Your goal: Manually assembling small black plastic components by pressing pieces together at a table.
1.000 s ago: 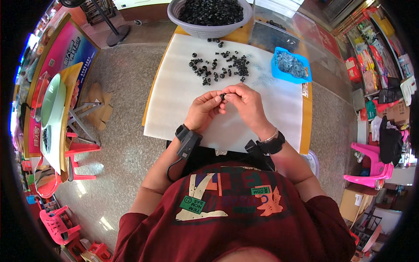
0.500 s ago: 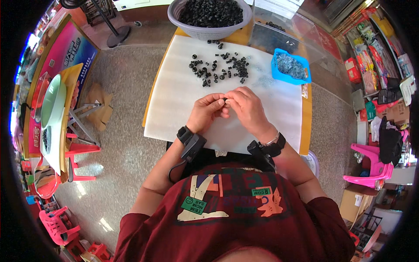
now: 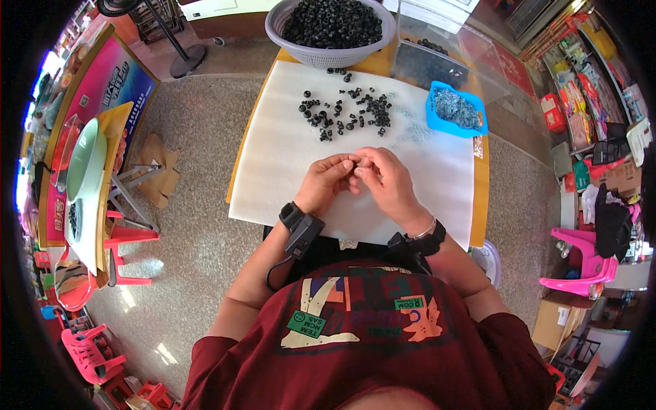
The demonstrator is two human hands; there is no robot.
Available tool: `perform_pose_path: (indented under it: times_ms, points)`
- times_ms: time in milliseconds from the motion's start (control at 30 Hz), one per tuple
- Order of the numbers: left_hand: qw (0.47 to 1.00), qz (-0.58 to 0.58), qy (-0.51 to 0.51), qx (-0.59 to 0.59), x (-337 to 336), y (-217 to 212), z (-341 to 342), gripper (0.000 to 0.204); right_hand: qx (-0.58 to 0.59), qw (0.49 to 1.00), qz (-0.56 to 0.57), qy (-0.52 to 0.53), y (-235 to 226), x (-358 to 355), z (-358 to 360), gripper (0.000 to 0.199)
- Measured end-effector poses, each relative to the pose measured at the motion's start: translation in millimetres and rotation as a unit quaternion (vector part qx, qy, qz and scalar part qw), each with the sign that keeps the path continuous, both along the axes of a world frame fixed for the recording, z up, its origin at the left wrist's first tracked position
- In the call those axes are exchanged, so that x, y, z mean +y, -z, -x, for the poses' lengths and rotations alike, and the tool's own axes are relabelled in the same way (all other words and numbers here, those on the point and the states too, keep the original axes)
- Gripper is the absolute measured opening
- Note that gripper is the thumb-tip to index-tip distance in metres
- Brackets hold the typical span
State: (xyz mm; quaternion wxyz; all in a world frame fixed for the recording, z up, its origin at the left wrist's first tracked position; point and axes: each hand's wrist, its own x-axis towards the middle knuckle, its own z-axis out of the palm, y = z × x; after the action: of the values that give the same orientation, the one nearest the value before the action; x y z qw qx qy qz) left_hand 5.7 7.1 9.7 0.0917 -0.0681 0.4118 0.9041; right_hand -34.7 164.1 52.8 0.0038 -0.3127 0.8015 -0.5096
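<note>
My left hand (image 3: 329,182) and my right hand (image 3: 385,180) meet fingertip to fingertip over the white foam sheet (image 3: 273,164) on the table. Between the fingertips sits a small dark part (image 3: 356,168), mostly hidden by the fingers. A scatter of small black ring-shaped parts (image 3: 345,113) lies on the sheet beyond the hands. A blue tray (image 3: 456,109) with small greyish pieces stands at the sheet's far right corner.
A grey basket (image 3: 333,31) heaped with black parts stands at the table's far edge, a clear plastic box (image 3: 441,58) beside it. Red and pink plastic chairs (image 3: 123,236) stand on the speckled floor on both sides. Cluttered shelves line the right.
The hands have stayed together over the sheet, with only small finger movements around the part; nothing else has shifted.
</note>
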Motion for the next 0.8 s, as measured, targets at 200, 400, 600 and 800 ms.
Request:
perform_pose_path:
  times_ms: [200, 400, 600, 800]
  points:
    - [1.0, 0.01, -0.025, 0.017, -2.8, 4.2, 1.4, 0.022, 0.074, 0.997, -0.018, -0.01, 6.0, 5.6, 5.5, 0.014]
    - [1.0, 0.021, -0.013, 0.007, -0.4, 1.3, 5.4, 0.022, 0.082, 0.996, -0.029, 0.004, -1.3, 3.2, 4.8, 0.014]
    - [0.999, 0.047, -0.001, 0.02, 4.3, -1.6, 2.3, 0.037, 0.178, 0.978, -0.096, -0.042, -4.5, 1.3, 10.4, 0.016]
    - [0.999, 0.034, 0.015, 0.032, 1.9, -9.8, -1.9, 0.047, 0.071, 0.99, -0.11, -0.047, -16.5, 8.8, 29.2, 0.013]
